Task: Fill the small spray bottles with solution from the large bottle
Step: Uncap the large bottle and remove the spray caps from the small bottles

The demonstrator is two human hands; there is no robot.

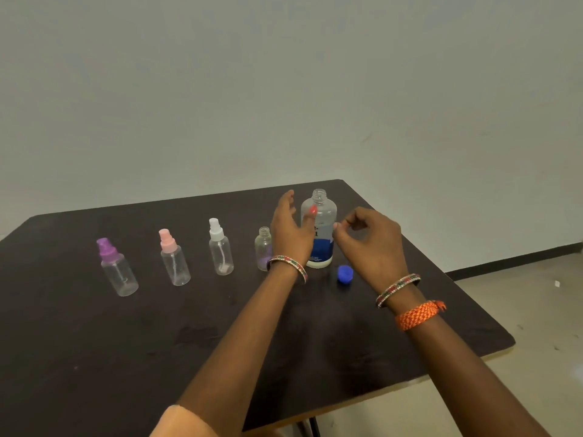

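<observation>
**Both hands at the uncapped large bottle, four small bottles in a row**

The large bottle (318, 228) stands upright toward the far right part of the dark bench (94, 342), its neck uncapped. It is clear plastic with a blue and white label on its lower half. Its blue cap (344, 274) lies on the bench just in front of it, slightly to the right.

The left hand (291, 231) is raised beside the large bottle on its left, fingers (287, 197) straight and spread, the thumb with a red-painted nail lying across the front of the bottle's shoulder; whether it touches the plastic cannot be told. The right hand (370, 238) hovers at the bottle's right side, its fingers loosely curled with nothing between them, the tips close to the bottle wall. Each wrist carries a beaded bangle, and the right forearm also has an orange woven band (418, 315).

Left of the large bottle the small bottles stand upright in a row, well apart from one another. Nearest is a small open bottle (263, 247) without a sprayer, partly hidden behind the left wrist. Then come the white-topped spray bottle (220, 247), the pink-topped spray bottle (173, 258) and, farthest left, the purple-topped spray bottle (116, 268). The three capped ones are clear and show their dip tubes inside.
</observation>
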